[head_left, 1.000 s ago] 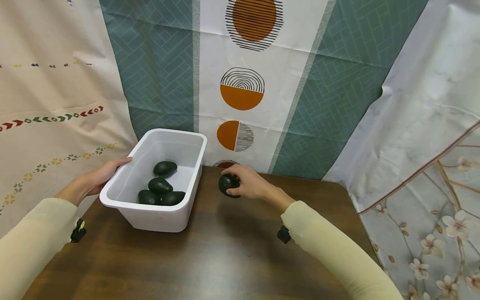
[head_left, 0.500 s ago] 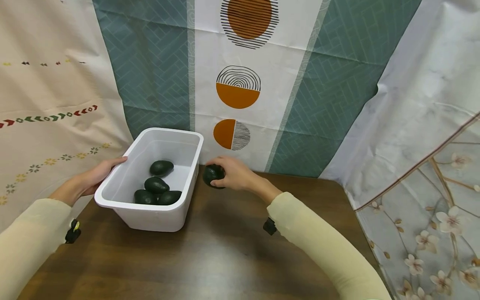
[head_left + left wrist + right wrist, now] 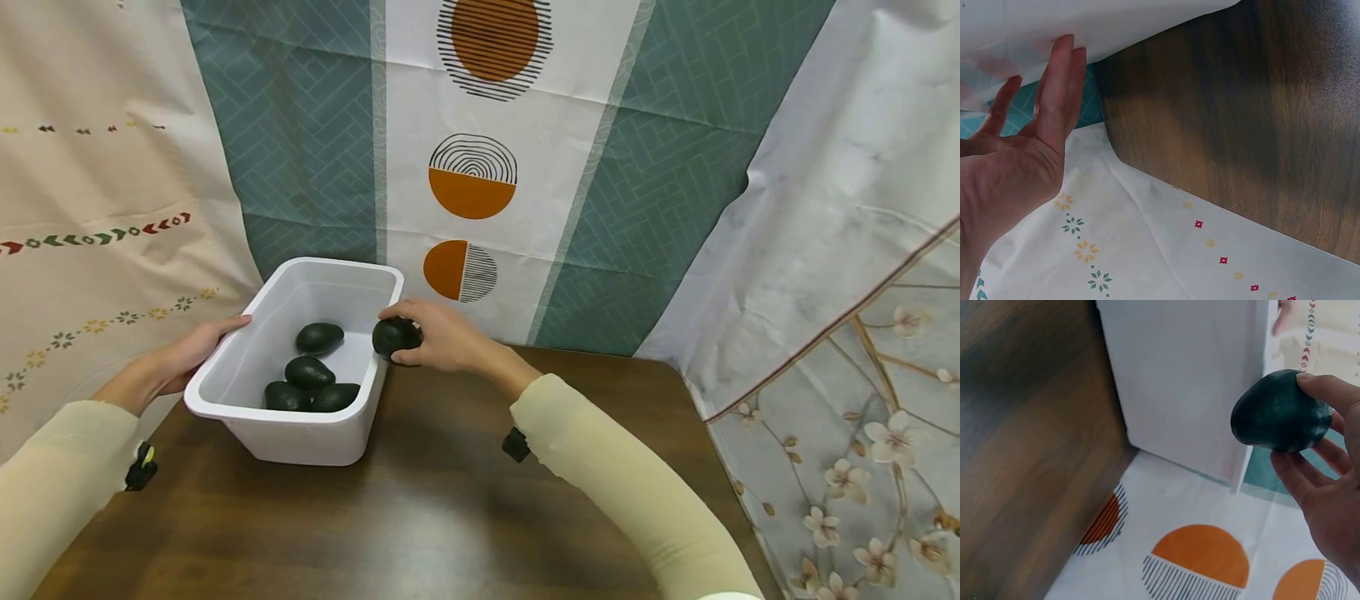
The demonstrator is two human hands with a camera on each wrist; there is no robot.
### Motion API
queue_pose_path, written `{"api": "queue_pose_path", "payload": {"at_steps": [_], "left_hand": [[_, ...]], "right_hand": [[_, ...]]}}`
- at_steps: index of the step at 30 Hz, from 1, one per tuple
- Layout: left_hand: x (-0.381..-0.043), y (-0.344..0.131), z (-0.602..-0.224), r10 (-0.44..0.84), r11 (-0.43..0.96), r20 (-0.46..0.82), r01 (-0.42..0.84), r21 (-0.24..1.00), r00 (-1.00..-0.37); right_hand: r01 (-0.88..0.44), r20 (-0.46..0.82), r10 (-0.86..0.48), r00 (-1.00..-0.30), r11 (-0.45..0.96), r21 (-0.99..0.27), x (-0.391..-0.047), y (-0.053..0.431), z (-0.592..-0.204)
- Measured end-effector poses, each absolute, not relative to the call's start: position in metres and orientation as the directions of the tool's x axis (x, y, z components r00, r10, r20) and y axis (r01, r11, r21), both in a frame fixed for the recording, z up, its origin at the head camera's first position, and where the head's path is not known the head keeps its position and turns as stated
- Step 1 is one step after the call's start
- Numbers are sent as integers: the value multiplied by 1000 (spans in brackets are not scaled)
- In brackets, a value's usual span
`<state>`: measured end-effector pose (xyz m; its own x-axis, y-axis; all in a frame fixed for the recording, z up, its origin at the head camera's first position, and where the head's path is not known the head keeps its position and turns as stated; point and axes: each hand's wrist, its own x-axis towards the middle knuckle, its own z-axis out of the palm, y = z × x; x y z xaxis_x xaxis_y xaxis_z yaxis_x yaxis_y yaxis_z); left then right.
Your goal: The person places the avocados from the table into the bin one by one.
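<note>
My right hand holds a dark green avocado between thumb and fingers, at the right rim of a white plastic bin. In the right wrist view the held avocado appears beside the bin's wall, gripped from one side. Several more avocados lie inside the bin, most of them grouped toward its near end. My left hand holds the bin's left rim. From the left wrist view, the fingers of that hand rest nearly straight against the outer wall, and the thumb is hidden.
The bin stands on a brown wooden table, close to its back left. A patterned cloth hangs behind the table, a cream cloth at the left, and a floral cloth at the right.
My right hand has carried the avocado leftward and slightly upward, from above the table to the bin's right rim. The left hand stays at the rim; the head view has shifted slightly.
</note>
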<state>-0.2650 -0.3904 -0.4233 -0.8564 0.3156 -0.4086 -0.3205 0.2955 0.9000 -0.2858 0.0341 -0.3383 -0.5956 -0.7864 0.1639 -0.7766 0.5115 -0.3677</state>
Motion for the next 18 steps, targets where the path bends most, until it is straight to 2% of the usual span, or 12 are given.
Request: {"api": "queue_pose_path", "payload": {"at_steps": [6,10,14,18], "left_hand": [[-264,-391,-422,318,299,-407,-316,900,-856],[-264,-390,-422,323,294,-408,-320,901,-854],[-265,-390,-423,333,292,-405,-315,903,-852],[-265,-390,-424,331,290,-409,-321,902,-850]], "right_hand": [[-794,214,-794,-569,462,-395,-283,25,-330],[-784,258,-776,-575,433,-444,-282,20,-328],[-728,299,-733,-611,373,-575,-283,15,-328],[-645,330,-659,-676,312,-698,-283,11,-328]]}}
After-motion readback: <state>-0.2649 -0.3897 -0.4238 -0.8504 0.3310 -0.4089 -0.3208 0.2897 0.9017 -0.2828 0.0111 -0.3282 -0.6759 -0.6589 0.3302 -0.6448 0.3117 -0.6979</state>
